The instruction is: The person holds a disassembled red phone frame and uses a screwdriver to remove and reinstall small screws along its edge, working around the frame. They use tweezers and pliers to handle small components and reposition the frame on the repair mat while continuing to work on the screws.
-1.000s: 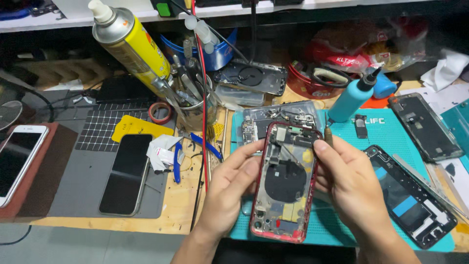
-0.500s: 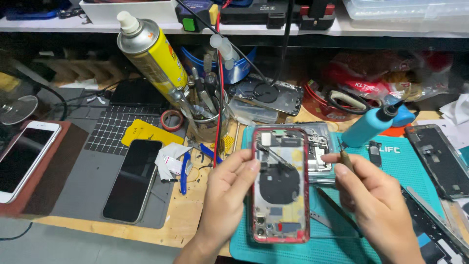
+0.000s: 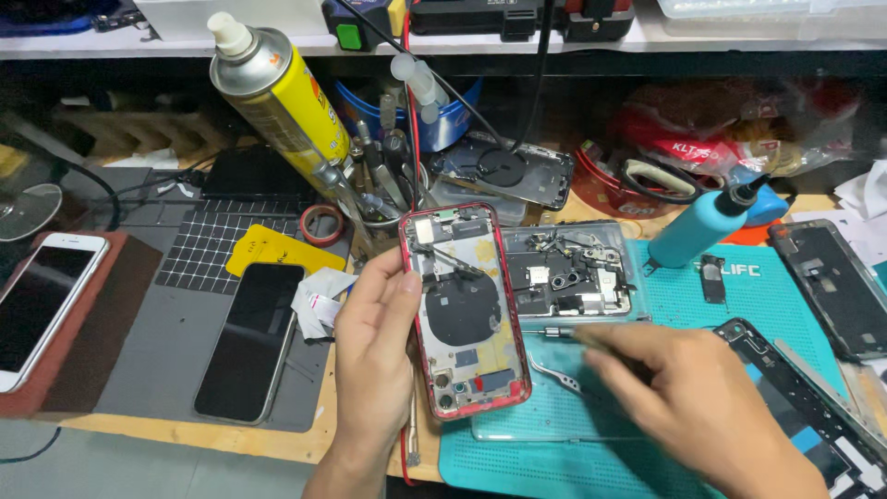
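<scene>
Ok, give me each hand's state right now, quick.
Left hand: closed on the opened red phone, held up by its edge.
Right hand: blurred, pinching a thin screwdriver; grip looks closed.

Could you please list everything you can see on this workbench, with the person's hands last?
opened phone housing: one, red frame, held upright over the mat's left edge
small screwdriver: one, thin metal, at the right hand's fingertips
spray can: one, yellow, tilted, back left
squeeze bottle: one, blue, lying on its side, back right
work mat: one, teal, right half
black phone: one, face up, grey pad
white phone: one, far left
left hand: grip on housing
right hand: blurred, holding screwdriver
</scene>
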### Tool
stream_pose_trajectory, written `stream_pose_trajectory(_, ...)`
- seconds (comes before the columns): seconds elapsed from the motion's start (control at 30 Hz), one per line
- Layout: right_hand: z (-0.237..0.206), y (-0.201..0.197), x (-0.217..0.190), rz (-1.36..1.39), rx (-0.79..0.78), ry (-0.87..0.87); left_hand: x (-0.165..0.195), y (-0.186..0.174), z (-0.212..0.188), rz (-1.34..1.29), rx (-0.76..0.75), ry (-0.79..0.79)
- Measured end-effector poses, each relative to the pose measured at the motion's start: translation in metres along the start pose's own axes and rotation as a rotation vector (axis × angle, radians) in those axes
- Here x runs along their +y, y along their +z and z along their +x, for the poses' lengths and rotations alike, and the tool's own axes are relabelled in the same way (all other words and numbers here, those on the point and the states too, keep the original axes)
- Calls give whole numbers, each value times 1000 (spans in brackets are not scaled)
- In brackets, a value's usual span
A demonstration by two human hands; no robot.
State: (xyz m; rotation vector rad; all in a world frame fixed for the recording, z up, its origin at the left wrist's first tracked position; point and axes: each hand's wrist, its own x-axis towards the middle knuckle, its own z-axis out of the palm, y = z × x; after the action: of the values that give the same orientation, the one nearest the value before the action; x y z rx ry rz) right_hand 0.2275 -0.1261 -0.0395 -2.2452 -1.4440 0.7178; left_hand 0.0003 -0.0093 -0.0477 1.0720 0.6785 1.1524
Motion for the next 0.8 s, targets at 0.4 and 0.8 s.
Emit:
stream_pose_trajectory(0.4,0,-14,15,205,-29,206,-4,16,0,-68,-121,-2)
stream_pose_trajectory(0.8,4,12,47,771,130,-79,-25,38,-13,-80,-273,-88)
